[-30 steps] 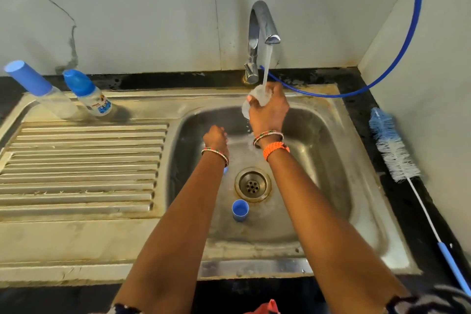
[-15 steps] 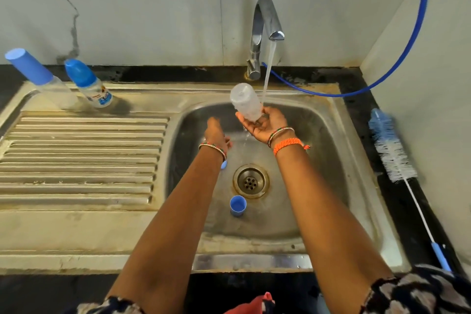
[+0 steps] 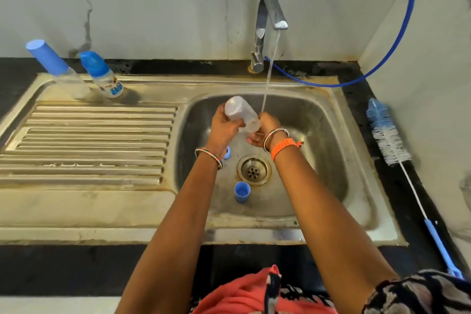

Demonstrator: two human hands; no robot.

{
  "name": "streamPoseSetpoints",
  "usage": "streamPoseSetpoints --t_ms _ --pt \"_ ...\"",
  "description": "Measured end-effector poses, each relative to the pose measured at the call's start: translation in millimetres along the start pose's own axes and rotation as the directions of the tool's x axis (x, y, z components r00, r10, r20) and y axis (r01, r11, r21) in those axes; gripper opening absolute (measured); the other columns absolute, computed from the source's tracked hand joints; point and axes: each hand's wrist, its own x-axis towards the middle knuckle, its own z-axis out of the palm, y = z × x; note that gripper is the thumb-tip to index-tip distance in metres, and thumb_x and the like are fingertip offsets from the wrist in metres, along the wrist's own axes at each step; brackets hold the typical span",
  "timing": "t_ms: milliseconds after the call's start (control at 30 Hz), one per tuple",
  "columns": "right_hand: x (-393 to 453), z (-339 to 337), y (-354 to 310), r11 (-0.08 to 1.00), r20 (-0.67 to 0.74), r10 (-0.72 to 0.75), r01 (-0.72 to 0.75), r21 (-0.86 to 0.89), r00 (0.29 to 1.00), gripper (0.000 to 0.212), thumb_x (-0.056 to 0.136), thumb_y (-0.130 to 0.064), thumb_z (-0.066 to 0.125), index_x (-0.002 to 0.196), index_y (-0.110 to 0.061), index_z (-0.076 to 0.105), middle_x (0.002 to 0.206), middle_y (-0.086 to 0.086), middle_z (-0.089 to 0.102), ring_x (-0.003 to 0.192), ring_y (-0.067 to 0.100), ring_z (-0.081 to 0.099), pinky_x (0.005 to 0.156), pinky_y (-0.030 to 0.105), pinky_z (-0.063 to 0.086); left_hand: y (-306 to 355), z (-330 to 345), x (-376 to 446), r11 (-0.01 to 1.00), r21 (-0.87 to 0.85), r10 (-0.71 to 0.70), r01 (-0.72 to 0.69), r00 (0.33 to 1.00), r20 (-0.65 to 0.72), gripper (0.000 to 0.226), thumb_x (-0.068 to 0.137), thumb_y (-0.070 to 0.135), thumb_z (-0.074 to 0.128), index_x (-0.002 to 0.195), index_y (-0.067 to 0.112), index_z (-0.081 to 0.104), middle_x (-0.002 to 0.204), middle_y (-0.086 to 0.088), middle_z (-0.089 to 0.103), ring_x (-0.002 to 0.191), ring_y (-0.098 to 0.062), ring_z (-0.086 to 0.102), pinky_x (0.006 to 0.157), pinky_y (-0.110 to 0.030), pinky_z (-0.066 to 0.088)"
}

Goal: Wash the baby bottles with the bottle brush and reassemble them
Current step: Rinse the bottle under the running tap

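The black counter [image 3: 397,186] carries a stainless steel sink [image 3: 326,135] whose ribbed drainboard [image 3: 89,145] runs off to the left. A chrome tap [image 3: 267,25] stands behind the basin, and a thin stream of water [image 3: 269,74] falls from its spout. A blue hose [image 3: 397,41] loops from the base of the tap up the wall on the right.

On the counter to the right of the basin lies the bottle brush [image 3: 390,140], bristle head toward the wall and blue handle toward the person. Two capped baby bottles stand at the back left corner of the drainboard: a clear bottle [image 3: 54,69] with a tall blue cap, and just beside it a printed bottle [image 3: 102,74] with a rounded blue cap.

Over the basin, a clear uncapped bottle [image 3: 240,112] is held tilted, its base up and to the left, its mouth down by the stream. The left hand [image 3: 224,130] curls round its body; the right hand [image 3: 263,132] cups under its mouth end, fingers bent around it, where the water lands.

On the basin floor a small blue cap [image 3: 242,192] stands near the drain [image 3: 253,170], and a blue ring [image 3: 227,152] peeks out beneath the left wrist.
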Motion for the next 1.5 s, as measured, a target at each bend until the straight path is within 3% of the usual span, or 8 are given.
streamPoseSetpoints --t_ms 100,200,367,500,567,833,1067,1500 --pt "-2.2 1.0 15.5 0.838 0.012 -0.345 0.314 -0.446 0.938 0.039 0.083 0.0 0.047 0.119 -0.01 0.058 0.118 0.013 0.061 0.093 0.022 0.054 0.085 0.042 0.052 -6.3 -14.4 -16.9 0.997 -0.023 -0.071 0.07 0.996 -0.046 0.038 0.083 -0.009 0.06 0.115 0.007 0.049 0.105 -0.013 0.056 0.094 -0.025 0.056 0.074 -0.031 0.049" --pt "-18.2 3.1 25.8 0.655 0.243 -0.343 0.417 -0.63 0.907 0.046 0.076 -0.001 0.062 0.121 -0.011 0.056 0.103 0.006 0.063 0.092 0.02 0.058 0.073 0.031 0.051 -5.9 -28.6 -28.9 0.995 -0.001 -0.096 0.096 0.995 -0.008 0.033 0.085 -0.001 0.064 0.114 0.01 0.05 0.1 -0.008 0.058 0.087 -0.023 0.058 0.072 -0.033 0.05" --pt "-52.3 27.6 34.2 0.589 0.236 -0.522 0.546 -0.595 0.82 0.049 0.073 -0.027 0.079 0.115 -0.012 0.059 0.1 0.0 0.064 0.092 0.017 0.06 0.083 0.033 0.05 11.3 -68.8 -48.0 0.999 0.021 -0.025 0.024 0.999 0.038 0.027 0.088 0.003 0.063 0.112 0.014 0.059 0.098 -0.003 0.064 0.086 -0.014 0.062 0.071 -0.027 0.052" --pt "-89.6 98.0 33.5 0.676 0.363 -0.525 0.636 -0.372 0.77 0.046 0.076 -0.019 0.078 0.116 -0.009 0.057 0.096 -0.004 0.06 0.087 0.011 0.059 0.064 0.014 0.047 42.1 -153.2 -67.4 0.994 -0.096 0.041 -0.059 0.982 -0.187 0.025 0.089 -0.004 0.053 0.108 0.01 0.06 0.092 -0.001 0.063 0.077 -0.011 0.061 0.066 -0.026 0.054" --pt "-103.7 143.4 43.8 0.703 0.468 -0.515 0.666 -0.249 0.718 0.055 0.076 -0.012 0.077 0.123 -0.008 0.05 0.104 -0.003 0.058 0.09 0.008 0.057 0.072 0.013 0.05 56.3 -211.5 -82.4 0.989 -0.108 0.065 -0.101 0.954 -0.293 0.02 0.092 0.0 0.051 0.102 0.014 0.062 0.093 -0.001 0.065 0.073 -0.008 0.063 0.066 -0.024 0.054" --pt "-132.0 311.8 129.6 0.53 0.702 -0.454 0.799 -0.283 0.549 0.066 0.066 -0.018 0.085 0.122 -0.01 0.051 0.11 0.001 0.061 0.101 0.02 0.06 0.09 0.039 0.05 45.5 -408.8 -153.2 0.998 -0.01 0.037 -0.07 0.639 -0.768 0.023 0.091 0.001 0.046 0.09 0.021 0.059 0.084 0.005 0.066 0.069 -0.009 0.059 0.064 -0.026 0.05" --pt "-137.6 393.0 179.5 0.273 0.802 -0.336 0.866 -0.419 0.493 0.068 0.068 -0.042 0.078 0.124 -0.025 0.045 0.117 -0.005 0.061 0.114 0.021 0.053 0.106 0.045 0.023 33.0 -465.6 -175.4 0.999 0.023 0.039 -0.033 0.611 -0.791 0.023 0.091 -0.002 0.049 0.089 0.019 0.06 0.093 -0.001 0.064 0.077 -0.011 0.06 0.068 -0.029 0.053" --pt "-146.2 437.1 206.7 0.127 0.843 -0.255 0.881 -0.456 0.473 0.067 0.072 -0.042 0.074 0.128 -0.028 0.039 0.126 -0.004 0.056 0.123 0.024 0.047 0.109 0.052 0.014 17.4 -494.6 -175.9 1.0 -0.013 -0.012 0.003 0.561 -0.828 0.022 0.09 -0.004 0.048 0.095 0.011 0.063 0.092 -0.002 0.066 0.078 -0.011 0.061 0.063 -0.026 0.055"
